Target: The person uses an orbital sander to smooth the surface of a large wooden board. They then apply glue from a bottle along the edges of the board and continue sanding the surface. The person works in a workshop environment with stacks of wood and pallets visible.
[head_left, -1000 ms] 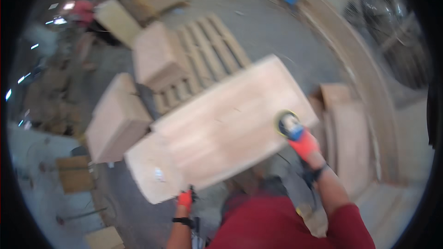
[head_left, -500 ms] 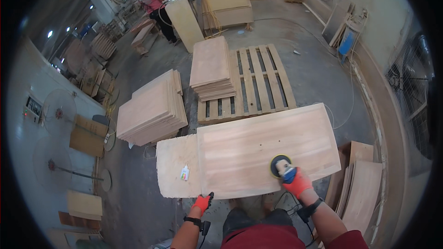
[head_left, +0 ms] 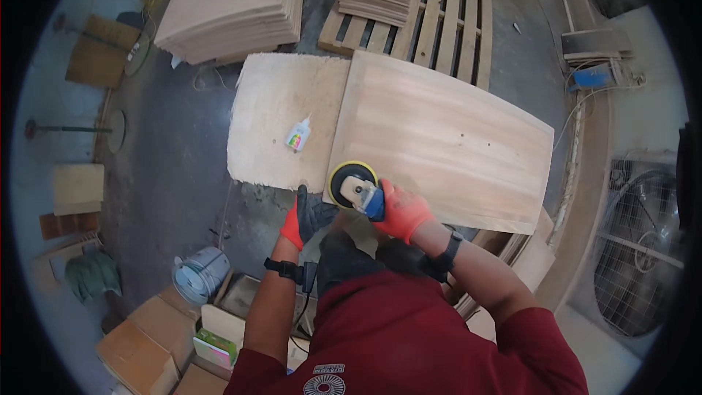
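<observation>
On the left of the work, a pale, ragged-edged board [head_left: 263, 113] carries a small white bottle [head_left: 299, 135], lying on its surface. Just below that board's near edge is the left hand [head_left: 313, 221], in a dark and orange glove, fingers and thumb spread well apart and gripping nothing that I can see; whether it touches the wood, I can't tell. Next comes the round-padded power sander [head_left: 356, 189], at the near left corner of the broad panel [head_left: 439, 143]. Sanding down that corner looks to me like the step in hand, and I'd say the next move calls for keeping the pad level there and the spread fingers clear of it. Right of the pad, the right hand [head_left: 402, 212], gloved in orange, is wrapped firmly around the sander's blue end. Beyond it, the panel's streaked face stretches away to the right.
</observation>
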